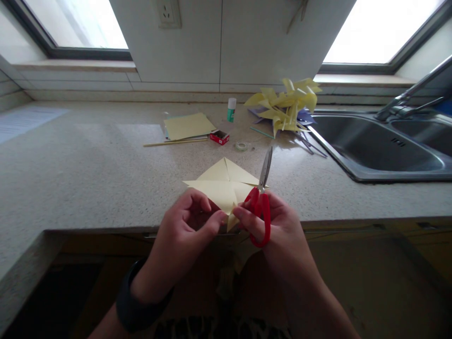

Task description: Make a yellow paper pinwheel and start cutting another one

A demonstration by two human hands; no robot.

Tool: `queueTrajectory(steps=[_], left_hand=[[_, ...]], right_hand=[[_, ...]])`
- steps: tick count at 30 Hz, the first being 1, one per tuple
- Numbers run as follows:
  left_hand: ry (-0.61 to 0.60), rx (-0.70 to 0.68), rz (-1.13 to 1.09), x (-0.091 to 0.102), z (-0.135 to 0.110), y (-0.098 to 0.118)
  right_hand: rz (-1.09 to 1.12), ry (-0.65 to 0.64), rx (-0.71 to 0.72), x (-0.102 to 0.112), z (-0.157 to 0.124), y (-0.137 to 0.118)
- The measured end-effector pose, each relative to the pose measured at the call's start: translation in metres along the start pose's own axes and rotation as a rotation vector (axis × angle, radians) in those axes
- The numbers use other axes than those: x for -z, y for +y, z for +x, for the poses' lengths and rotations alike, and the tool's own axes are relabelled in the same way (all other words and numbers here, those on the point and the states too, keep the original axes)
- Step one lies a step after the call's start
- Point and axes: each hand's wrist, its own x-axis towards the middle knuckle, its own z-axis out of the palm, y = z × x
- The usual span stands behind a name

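A pale yellow sheet of paper [212, 192] with slits cut towards its middle lies at the counter's front edge, its near corner curled up. My left hand [190, 226] is closed on the near edge of this paper, thumb and fingertips together. Red-handled scissors [262, 202] hang on my right hand [278, 226], blades pointing up and away, slightly parted. The thumb and fingers of that same hand pinch the curled paper corner. Fingertips under the paper are partly hidden.
Behind the paper are a tape roll [241, 146], a small red box [219, 137], stacked paper sheets [189, 126], a thin stick [173, 142] and a glue stick [231, 110]. Yellow paper pinwheels [287, 106] lie beside the steel sink [374, 176] at right.
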Motion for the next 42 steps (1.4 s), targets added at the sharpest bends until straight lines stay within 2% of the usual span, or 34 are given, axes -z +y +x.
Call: queueTrajectory(steps=[7,13,28,42], left_hand=[[-0.162,0.119,0.142,0.0,0.001,0.008],[-0.18,0.168,0.044,0.0,0.006,0.011],[-0.16,0.203,0.063,0.001,0.006,0.012],[-0.213,0.218,0.067,0.003,0.007,0.013]], right_hand=[[-0.015,0.001,0.026,0.003,0.0,0.003],[0.022,-0.037,0.017,0.002,0.001,0.004],[-0.023,-0.037,0.021,0.003,-0.002,0.005],[-0.003,-0.03,0.034,0.001,-0.001,0.005]])
